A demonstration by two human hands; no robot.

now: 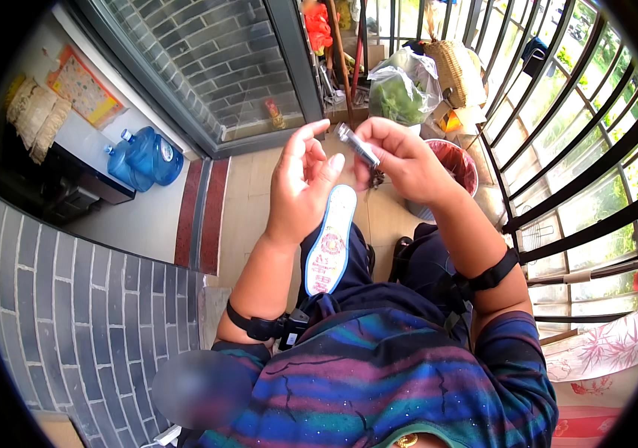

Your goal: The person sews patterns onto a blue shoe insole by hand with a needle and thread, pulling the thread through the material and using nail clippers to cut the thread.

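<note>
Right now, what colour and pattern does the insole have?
The insole is white with a blue edge and a reddish flower-like motif, seen in the head view.
</note>
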